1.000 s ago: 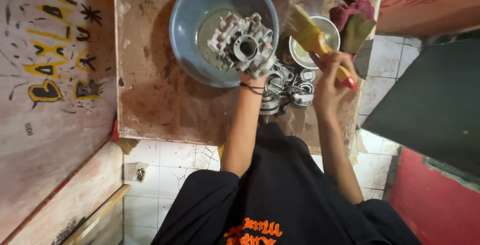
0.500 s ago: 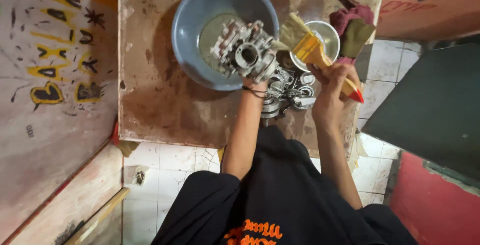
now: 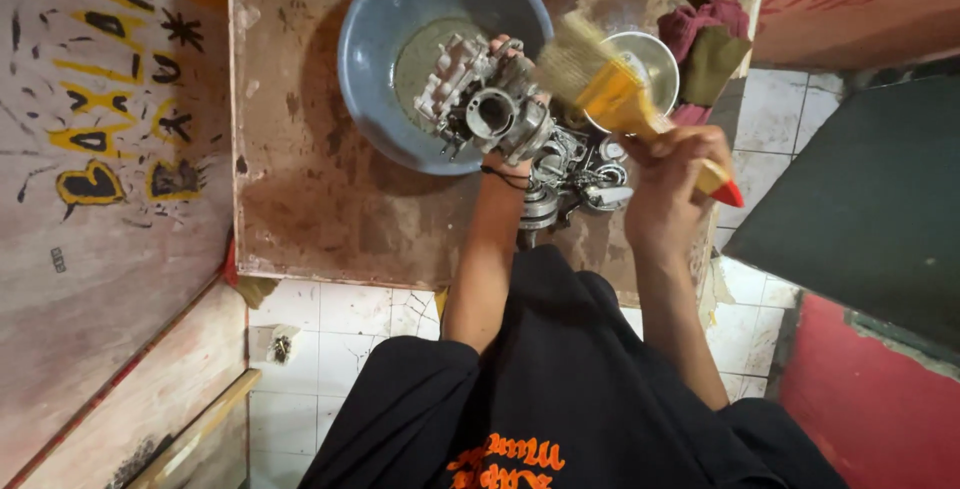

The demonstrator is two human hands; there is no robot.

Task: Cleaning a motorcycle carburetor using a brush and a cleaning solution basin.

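Head view: left hand (image 3: 510, 154) grips carburetor (image 3: 480, 109) over blue basin (image 3: 380, 79); right hand (image 3: 672, 184) grips brush (image 3: 610, 89).

A blue-grey basin (image 3: 380, 59), silver-grey engine part (image 3: 480, 104), yellow red-tipped brush (image 3: 625, 104), maroon and olive rags (image 3: 705, 34).

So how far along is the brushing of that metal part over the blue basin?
Done: nothing clearly finished. In hand: the left hand holds the metal part over the blue basin; the right hand brings the yellow brush to it. Left: loose metal pieces wait on the table.
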